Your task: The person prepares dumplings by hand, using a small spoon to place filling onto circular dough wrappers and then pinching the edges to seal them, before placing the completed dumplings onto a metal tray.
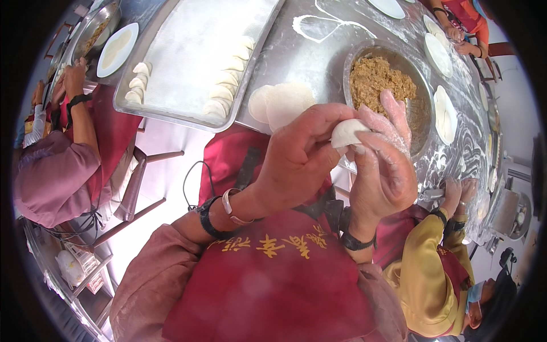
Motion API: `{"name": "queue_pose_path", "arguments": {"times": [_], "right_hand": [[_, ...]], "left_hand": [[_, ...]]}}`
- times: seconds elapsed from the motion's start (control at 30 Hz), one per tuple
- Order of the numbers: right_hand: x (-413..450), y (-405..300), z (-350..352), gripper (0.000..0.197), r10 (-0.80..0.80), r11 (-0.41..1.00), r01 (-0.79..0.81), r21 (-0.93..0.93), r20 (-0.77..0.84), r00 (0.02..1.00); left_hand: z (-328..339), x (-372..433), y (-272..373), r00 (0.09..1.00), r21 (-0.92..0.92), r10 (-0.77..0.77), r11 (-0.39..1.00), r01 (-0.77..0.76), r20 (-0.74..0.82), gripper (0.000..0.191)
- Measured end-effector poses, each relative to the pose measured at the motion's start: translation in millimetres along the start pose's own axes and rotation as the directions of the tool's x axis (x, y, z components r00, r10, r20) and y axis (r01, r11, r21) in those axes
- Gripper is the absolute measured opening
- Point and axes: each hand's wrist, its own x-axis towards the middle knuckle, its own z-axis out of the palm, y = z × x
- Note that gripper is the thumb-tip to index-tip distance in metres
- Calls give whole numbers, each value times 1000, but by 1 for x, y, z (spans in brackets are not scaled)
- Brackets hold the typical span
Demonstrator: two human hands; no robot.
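Observation:
Between the fingertips of both my hands is a half-moon dumpling [349, 133] of pale dough, its edge pinched. My left hand [301, 149] holds its left end, while my floury right hand [384, 158] grips the right end. Just beyond the hands stands a steel bowl [423, 128] of brown minced filling [380, 81], partly hidden by my right fingers. A few round dough wrappers [288, 102] overlap on the steel table [295, 64] left of the bowl. Farther left, a metal tray [179, 55] carries a short row of dumplings [137, 83] and a longer row of dumplings [224, 85].
A white plate with wrappers [117, 49] and another filling bowl [102, 30] lie left of the tray. A co-worker [60, 166] sits at left, another [431, 260] at right, and one [466, 30] across the table. Oval plates [445, 115] line the floury right side.

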Motion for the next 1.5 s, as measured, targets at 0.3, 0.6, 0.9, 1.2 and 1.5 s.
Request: {"name": "queue_pose_path", "arguments": {"times": [0.3,0.6,0.9,1.2,1.5], "right_hand": [[-1,10,4,23,77,979,-78,187,12,997],[3,17,0,21,73,963,-117,244,183,980],[-2,4,20,41,238,872,-202,446,-25,971],[2,20,11,31,107,968,-133,215,131,986],[-5,31,6,46,178,948,-220,230,190,965]], "left_hand": [[-3,0,-1,999,106,-36,994,39,-29,44],[-10,2,2,987,48,-135,990,131,88,58],[-1,7,2,995,-108,-104,989,102,-12,40],[-12,11,17,935,-183,-299,925,333,191,62],[-9,12,20,942,-341,-299,879,334,152,67]]}}
